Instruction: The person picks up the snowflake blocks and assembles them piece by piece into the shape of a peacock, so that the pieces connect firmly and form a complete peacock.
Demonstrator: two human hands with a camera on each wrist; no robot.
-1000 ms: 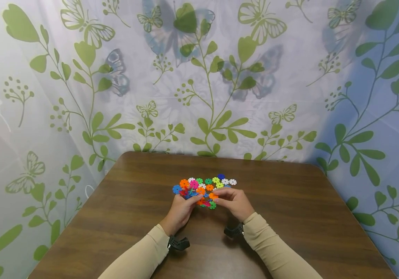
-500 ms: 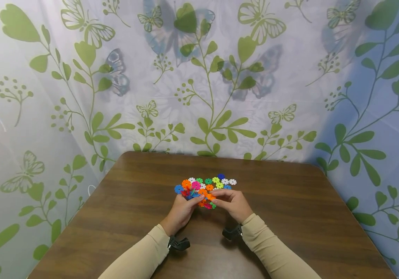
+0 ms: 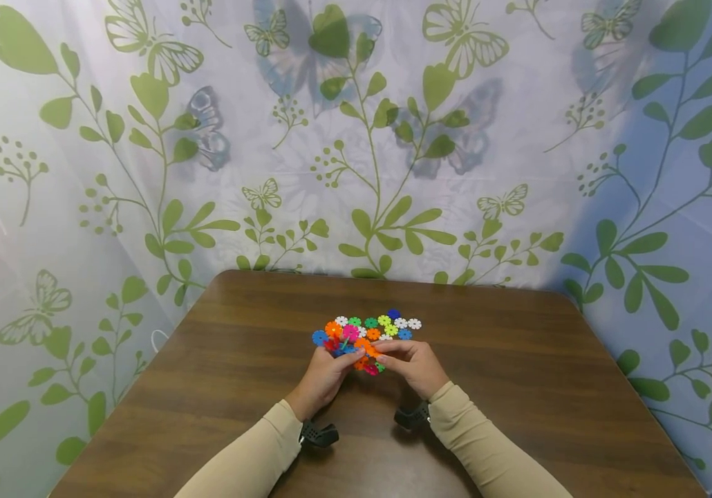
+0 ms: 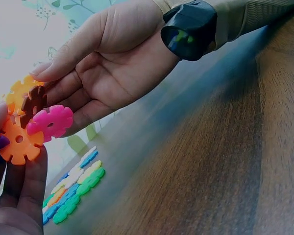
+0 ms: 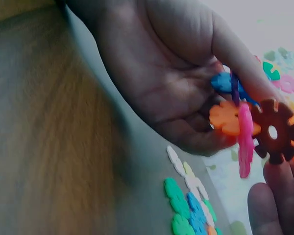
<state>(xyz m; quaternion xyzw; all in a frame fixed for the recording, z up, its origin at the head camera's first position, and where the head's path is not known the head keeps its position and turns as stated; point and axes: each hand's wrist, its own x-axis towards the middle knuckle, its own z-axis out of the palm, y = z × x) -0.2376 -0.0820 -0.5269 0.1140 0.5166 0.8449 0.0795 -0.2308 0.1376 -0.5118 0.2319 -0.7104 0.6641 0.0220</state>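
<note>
My left hand (image 3: 325, 377) holds a cluster of interlocking flower discs (image 3: 351, 333) in blue, orange, pink and red. Its thumb lies over the near side of the cluster. From the other side, my right hand (image 3: 417, 368) pinches an orange flower disc (image 4: 25, 92) between thumb and fingers, right at the cluster's edge. Beside that disc, a brown disc (image 5: 275, 131) and a pink disc (image 4: 50, 123) show up close, along with another orange disc (image 4: 19, 141). Part of the cluster is hidden behind the left hand's thumb and palm.
Several loose flower discs (image 3: 391, 330) in white, yellow-green, green, orange and blue lie just beyond the hands on the brown wooden table (image 3: 518, 387). A patterned curtain (image 3: 356, 152) hangs behind the table. Each wrist wears a black strap (image 3: 320, 434).
My right hand has shifted slightly left, bringing its orange disc up to the cluster. The left hand has hardly moved, while the cluster has tilted a little to the right.
</note>
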